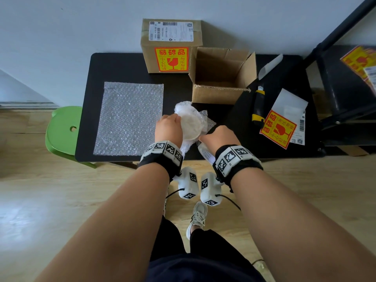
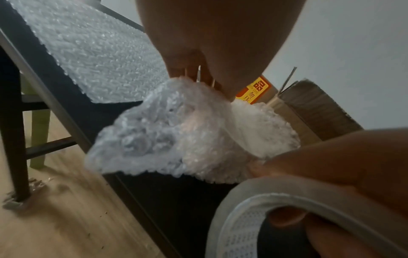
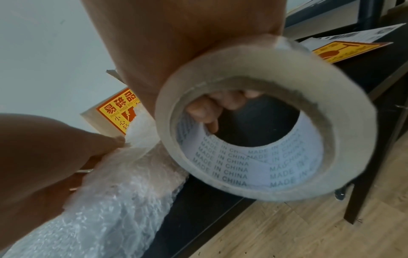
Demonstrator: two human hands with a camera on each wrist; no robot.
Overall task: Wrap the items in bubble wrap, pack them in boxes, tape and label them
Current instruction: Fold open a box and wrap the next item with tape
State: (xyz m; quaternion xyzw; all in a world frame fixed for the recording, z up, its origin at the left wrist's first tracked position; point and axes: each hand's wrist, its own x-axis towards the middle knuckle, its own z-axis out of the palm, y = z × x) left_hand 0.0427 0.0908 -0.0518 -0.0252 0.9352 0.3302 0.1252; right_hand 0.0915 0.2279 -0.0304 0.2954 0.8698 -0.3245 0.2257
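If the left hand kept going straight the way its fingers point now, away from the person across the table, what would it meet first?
The left hand already grips the bubble-wrapped item. Straight beyond that, it would probably meet the open cardboard box, near its left corner; depth there is hard to judge.

Both forearms reach forward side by side, the left hand (image 1: 168, 127) pressing down, the right hand (image 1: 218, 136) curled in a grip

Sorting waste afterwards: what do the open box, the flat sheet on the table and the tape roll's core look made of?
Open box: brown corrugated cardboard, matte; fluted edge shows in the left wrist view.
Flat sheet: clear plastic bubble wrap, glossy, with rows of bubbles.
Tape roll: translucent glossy plastic tape, seemingly on a paper or card core printed "MADE IN CHINA".
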